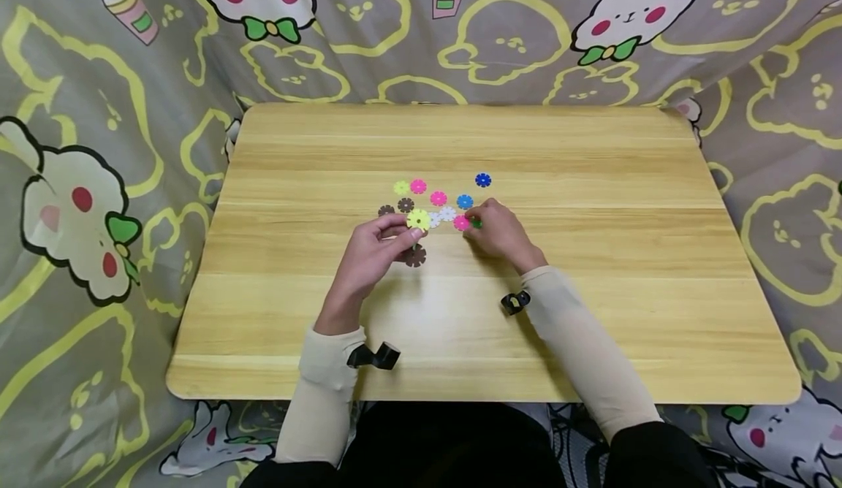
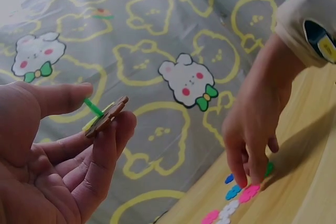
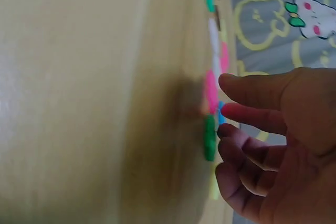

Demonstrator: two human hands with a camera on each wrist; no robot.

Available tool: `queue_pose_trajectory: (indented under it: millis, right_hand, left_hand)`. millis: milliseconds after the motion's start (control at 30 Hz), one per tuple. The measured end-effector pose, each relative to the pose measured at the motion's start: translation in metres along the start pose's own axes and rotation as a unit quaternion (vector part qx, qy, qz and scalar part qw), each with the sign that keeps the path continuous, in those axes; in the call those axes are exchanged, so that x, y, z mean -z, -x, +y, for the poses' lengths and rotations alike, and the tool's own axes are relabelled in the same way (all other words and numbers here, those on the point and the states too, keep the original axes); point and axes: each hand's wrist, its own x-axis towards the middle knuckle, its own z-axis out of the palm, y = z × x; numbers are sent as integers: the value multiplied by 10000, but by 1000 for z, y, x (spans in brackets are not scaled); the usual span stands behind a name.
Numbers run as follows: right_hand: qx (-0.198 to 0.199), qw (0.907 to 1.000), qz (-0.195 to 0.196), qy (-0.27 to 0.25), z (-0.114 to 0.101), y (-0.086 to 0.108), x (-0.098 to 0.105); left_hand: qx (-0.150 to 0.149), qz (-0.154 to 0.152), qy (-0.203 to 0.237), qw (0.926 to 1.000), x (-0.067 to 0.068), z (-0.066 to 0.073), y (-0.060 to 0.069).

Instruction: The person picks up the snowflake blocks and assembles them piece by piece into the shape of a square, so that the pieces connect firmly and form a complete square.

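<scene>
My left hand [image 1: 371, 258] pinches a small joined piece of notched plastic discs. It has a yellow disc [image 1: 418, 219], a brown disc [image 2: 107, 118] and a green disc [image 2: 93, 107] seen edge-on, with the thumb against the green edge. My right hand [image 1: 501, 231] reaches down at the right end of the loose discs, fingertips at a pink disc [image 2: 249, 193]. In the right wrist view, a gap shows between its thumb and bent fingers, near the pink disc [image 3: 211, 91] and a green disc [image 3: 210, 137]. Whether the fingertips touch the pink disc is unclear.
Loose discs lie on the wooden table [image 1: 592, 313] beyond the hands: white [image 1: 447, 214], light blue [image 1: 464, 201], dark blue [image 1: 483, 180], pink [image 1: 438, 198], brown [image 1: 406, 204] and yellow-green [image 1: 401, 188]. A patterned curtain [image 1: 408, 50] hangs around the table.
</scene>
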Motion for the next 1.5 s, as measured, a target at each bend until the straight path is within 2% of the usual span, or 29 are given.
queue_pose_trajectory:
  millis: [167,367,667,767,833,900,1067,1233,1367,1500]
  right_hand:
    - [11,9996,102,275,-4,-2,-5]
    - [-102,9995,258,181,-5,-3,-8]
    - [6,9989,222,-419,-5,-2,-7]
    - [123,9959,181,-875,-6,2,-3]
    - [229,9901,238,-1367,-8,6,1]
    - [375,9797,342,-1939,-12,11,8]
    - [785,9417,631,-3209,-28,24,26]
    - [1028,9123,872,-3866,-40,33,37]
    - [1118,9016,983,-4061,-46,37,42]
    - [1150,8992,947,-4115,-48,38,42]
  left_hand:
    - [-12,11,-3,10000,-2,0,1]
    - [3,46,86,10000,-3,-1,0]
    - [-50,16,58,10000,-4,1,1]
    - [-38,66,14,10000,-5,2,1]
    - [-30,68,23,10000,-6,2,0]
    - [-41,52,41,10000,-6,1,0]
    - [-74,2,106,9999,-6,1,-1]
    - [-90,-29,157,9998,-8,0,-1]
    - [-82,-41,180,9998,-9,0,0]
    - [-40,-49,187,9998,-10,1,0]
